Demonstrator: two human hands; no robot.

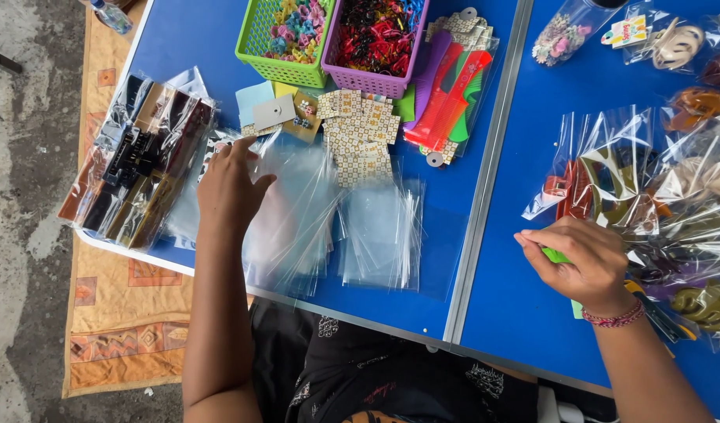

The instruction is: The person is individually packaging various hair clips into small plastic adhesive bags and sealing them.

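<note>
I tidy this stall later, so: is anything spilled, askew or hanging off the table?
Yes. The bagged dark clips overhang the blue table's left edge, and clear sleeves under the left hand lie fanned unevenly. Nothing looks spilled.

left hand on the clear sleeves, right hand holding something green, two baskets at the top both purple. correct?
Not quite: only one basket is purple; the other basket is green, as the head view shows. The rest holds: the left hand rests on the clear sleeves, and the right hand holds something green.
</note>
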